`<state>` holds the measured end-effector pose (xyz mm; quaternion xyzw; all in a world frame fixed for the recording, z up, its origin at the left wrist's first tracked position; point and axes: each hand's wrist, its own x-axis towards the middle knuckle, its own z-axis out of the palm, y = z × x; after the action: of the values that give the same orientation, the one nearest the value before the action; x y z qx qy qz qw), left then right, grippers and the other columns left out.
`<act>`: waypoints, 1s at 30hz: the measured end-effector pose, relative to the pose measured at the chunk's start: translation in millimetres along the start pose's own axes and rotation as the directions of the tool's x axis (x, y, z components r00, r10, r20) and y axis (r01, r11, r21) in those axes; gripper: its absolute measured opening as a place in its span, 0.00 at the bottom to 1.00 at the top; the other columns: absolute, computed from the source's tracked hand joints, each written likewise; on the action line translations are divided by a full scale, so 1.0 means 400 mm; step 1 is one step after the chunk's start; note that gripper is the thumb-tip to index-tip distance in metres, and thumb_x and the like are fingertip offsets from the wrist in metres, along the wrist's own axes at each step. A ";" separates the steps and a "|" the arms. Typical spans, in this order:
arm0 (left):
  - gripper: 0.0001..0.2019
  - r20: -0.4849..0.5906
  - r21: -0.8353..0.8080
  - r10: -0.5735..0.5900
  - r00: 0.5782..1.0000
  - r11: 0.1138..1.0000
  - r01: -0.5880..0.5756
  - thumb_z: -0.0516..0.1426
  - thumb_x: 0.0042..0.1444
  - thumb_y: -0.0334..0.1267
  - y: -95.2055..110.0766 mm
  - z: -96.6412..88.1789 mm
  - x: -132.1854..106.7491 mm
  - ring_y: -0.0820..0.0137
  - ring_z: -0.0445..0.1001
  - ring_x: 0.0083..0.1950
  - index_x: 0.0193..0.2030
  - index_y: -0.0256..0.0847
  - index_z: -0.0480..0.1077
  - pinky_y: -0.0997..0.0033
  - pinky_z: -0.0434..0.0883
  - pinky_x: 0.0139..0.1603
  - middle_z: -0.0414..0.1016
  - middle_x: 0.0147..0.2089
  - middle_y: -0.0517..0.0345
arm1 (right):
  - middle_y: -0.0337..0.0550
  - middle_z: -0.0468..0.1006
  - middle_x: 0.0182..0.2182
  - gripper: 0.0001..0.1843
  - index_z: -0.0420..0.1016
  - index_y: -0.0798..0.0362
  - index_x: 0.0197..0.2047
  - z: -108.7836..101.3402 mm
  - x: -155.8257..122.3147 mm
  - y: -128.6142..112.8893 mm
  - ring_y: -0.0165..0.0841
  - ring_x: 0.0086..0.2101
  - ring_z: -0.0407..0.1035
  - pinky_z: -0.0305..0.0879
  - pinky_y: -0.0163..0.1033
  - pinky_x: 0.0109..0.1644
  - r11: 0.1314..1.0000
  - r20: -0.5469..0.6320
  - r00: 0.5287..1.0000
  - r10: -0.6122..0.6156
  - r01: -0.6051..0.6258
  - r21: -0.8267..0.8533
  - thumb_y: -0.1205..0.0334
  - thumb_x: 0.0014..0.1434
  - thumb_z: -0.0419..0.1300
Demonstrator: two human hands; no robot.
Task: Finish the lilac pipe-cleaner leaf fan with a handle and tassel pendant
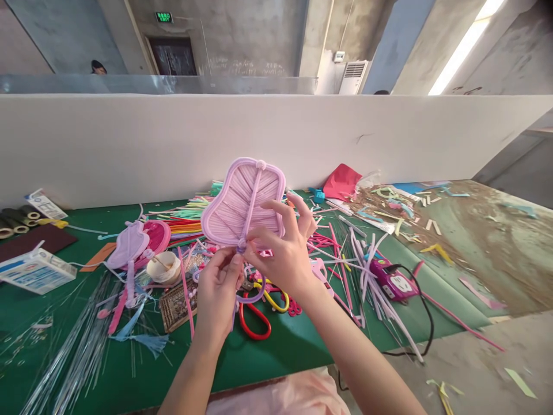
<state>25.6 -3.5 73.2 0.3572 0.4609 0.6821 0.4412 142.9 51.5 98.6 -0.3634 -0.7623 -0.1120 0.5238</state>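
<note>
A lilac fan made of pipe cleaners is held upright over the table, its ribbed face towards me. My left hand pinches it at the base, where the panel narrows. At the same joint the thumb and index finger of my right hand close on it, while the other fingers lift away beside the panel. Below the hands a purple pipe cleaner curves in a loop. Under it lie red-handled scissors and a yellow-handled tool.
On the green table lie a finished lilac fan, a white cup, clear wires, loose lilac pipe cleaners and a purple power socket with a black cord. A white partition stands behind.
</note>
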 end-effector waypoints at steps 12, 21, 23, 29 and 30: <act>0.12 -0.056 -0.118 -0.039 0.998 0.992 0.033 0.69 0.47 0.42 0.011 -0.021 -0.003 0.81 0.63 0.25 0.34 0.38 0.76 0.84 0.62 0.22 0.69 0.27 0.62 | 0.43 0.72 0.35 0.03 0.68 0.51 0.37 -0.119 -0.070 0.011 0.35 0.36 0.70 0.68 0.42 0.41 0.904 0.110 0.908 0.404 -0.414 0.103 0.67 0.63 0.54; 0.12 -0.121 -0.174 -0.048 0.992 0.984 0.026 0.70 0.44 0.40 0.019 -0.032 0.003 0.80 0.65 0.26 0.33 0.37 0.75 0.84 0.63 0.22 0.71 0.29 0.60 | 0.67 0.73 0.50 0.30 0.66 0.62 0.60 0.003 -0.282 -0.066 0.57 0.51 0.67 0.62 0.59 0.54 0.823 0.779 0.368 0.508 -0.475 -0.313 0.65 0.56 0.66; 0.13 -0.140 -0.173 -0.045 0.989 0.985 0.020 0.71 0.43 0.40 0.019 -0.040 0.008 0.80 0.65 0.27 0.32 0.37 0.75 0.84 0.63 0.22 0.71 0.29 0.60 | 0.65 0.76 0.46 0.25 0.66 0.63 0.59 0.017 -0.276 -0.055 0.54 0.50 0.69 0.60 0.58 0.55 0.771 0.798 0.324 0.509 -0.583 -0.255 0.67 0.59 0.62; 0.14 -0.218 -0.165 -0.004 0.976 0.986 -0.032 0.71 0.41 0.40 0.014 -0.085 0.036 0.80 0.64 0.26 0.31 0.36 0.74 0.84 0.62 0.21 0.69 0.28 0.61 | 0.36 0.73 0.25 0.24 0.64 0.56 0.58 -0.068 -0.264 0.016 0.31 0.25 0.69 0.64 0.34 0.29 0.500 0.931 0.149 0.333 -0.865 -0.041 0.57 0.61 0.58; 0.14 -0.234 -0.165 0.002 0.972 0.985 -0.042 0.71 0.41 0.39 0.013 -0.093 0.041 0.80 0.64 0.26 0.31 0.36 0.74 0.84 0.61 0.21 0.69 0.28 0.61 | 0.36 0.74 0.26 0.27 0.62 0.56 0.58 -0.090 -0.268 0.023 0.30 0.25 0.69 0.64 0.34 0.29 0.296 0.961 0.123 0.246 -0.954 0.046 0.56 0.58 0.61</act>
<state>-14.8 -0.9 67.7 0.2414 0.4460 0.7606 0.4053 194.9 -8.7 17.6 -0.4462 -0.6181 0.6256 0.1656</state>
